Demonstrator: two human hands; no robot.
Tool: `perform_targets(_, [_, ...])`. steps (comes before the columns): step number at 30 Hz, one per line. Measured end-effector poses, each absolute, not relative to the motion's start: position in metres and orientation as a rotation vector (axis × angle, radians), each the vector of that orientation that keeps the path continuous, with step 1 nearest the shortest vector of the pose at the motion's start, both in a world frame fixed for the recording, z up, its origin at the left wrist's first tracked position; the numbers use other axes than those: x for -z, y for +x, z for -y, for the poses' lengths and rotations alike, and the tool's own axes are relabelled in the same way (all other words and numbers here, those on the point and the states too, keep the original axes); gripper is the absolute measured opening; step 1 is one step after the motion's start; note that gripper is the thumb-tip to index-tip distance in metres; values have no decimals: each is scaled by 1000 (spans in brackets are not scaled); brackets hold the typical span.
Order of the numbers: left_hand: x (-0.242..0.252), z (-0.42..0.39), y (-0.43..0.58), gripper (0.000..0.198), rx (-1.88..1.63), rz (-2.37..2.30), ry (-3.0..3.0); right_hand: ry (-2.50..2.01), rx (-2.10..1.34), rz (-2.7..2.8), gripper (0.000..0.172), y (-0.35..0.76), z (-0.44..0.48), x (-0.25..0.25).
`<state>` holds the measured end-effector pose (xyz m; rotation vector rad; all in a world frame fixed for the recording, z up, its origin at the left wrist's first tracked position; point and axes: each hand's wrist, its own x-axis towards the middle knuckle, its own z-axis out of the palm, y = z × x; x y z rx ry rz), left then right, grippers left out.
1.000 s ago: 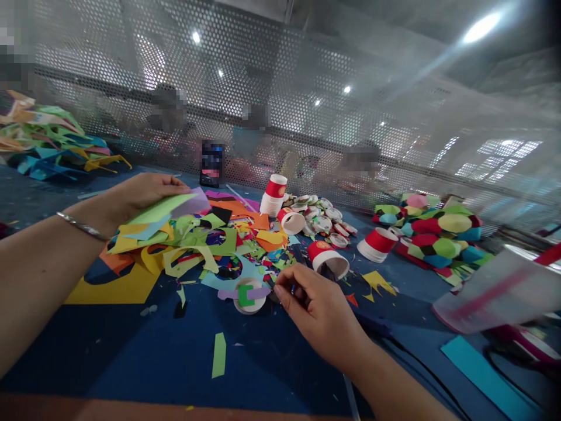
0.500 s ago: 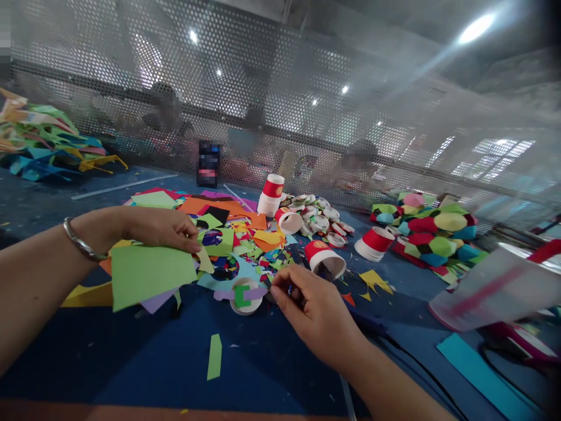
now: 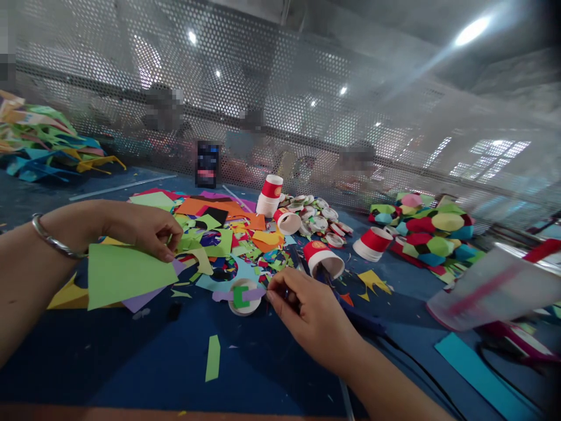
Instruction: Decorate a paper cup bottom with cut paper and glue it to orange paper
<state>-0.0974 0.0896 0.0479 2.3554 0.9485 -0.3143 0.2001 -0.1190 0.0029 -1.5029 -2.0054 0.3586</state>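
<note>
My left hand (image 3: pixel 151 234) is closed at the upper right edge of a large light-green sheet (image 3: pixel 127 275), its fingers bent together; what they pinch is too small to tell. A purple sheet (image 3: pixel 146 298) shows beneath the green one. My right hand (image 3: pixel 302 301) has thumb and forefinger together at the right end of a purple paper strip (image 3: pixel 221 296). That strip lies across a round white cup base (image 3: pixel 245 310), with a green paper piece (image 3: pixel 239 297) on it. Colored scraps (image 3: pixel 267 240) spread behind both hands.
Red-and-white paper cups (image 3: pixel 324 260) lie beyond my right hand, near a cup stack (image 3: pixel 269 196) and a heap of cut cup bases (image 3: pixel 318 219). A glue gun (image 3: pixel 363 321) with a black cord is by my right wrist. A clear plastic cup (image 3: pixel 495 289) leans at the right.
My left hand has moved left, and the large green sheet and the purple sheet have shifted left too. My right hand has edged slightly left.
</note>
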Motion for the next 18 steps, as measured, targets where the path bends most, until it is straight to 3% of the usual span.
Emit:
perform_targets(13, [-55, -103, -120, 29, 273, -1051, 2179, -1485, -371, 2083, 6, 198, 119, -4])
perform_targets(18, [-52, -150, -103, 27, -221, -1209, 2445, -1489, -374, 2109, 7, 195, 118, -2])
